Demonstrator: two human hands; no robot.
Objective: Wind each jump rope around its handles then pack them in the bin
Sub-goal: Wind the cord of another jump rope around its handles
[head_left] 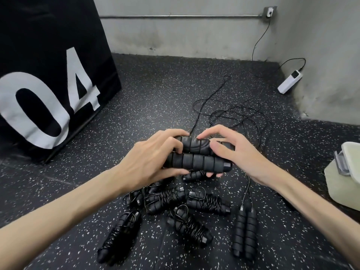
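Note:
Two black foam jump-rope handles (196,160) lie side by side in the air above the floor. My left hand (153,154) grips their left ends. My right hand (229,151) holds the right ends, fingers curled over the top and under the pair. Their thin black rope (241,117) trails away in loose loops on the floor behind. Below my hands, several wound jump ropes (206,203) lie in a pile. One unwound pair of handles (245,230) lies to the right of it. The pale bin (348,172) shows at the right edge.
A black box marked "04" (48,90) stands at the left. A white power strip (290,81) with its cable lies by the grey wall at the back right. The floor is black speckled rubber.

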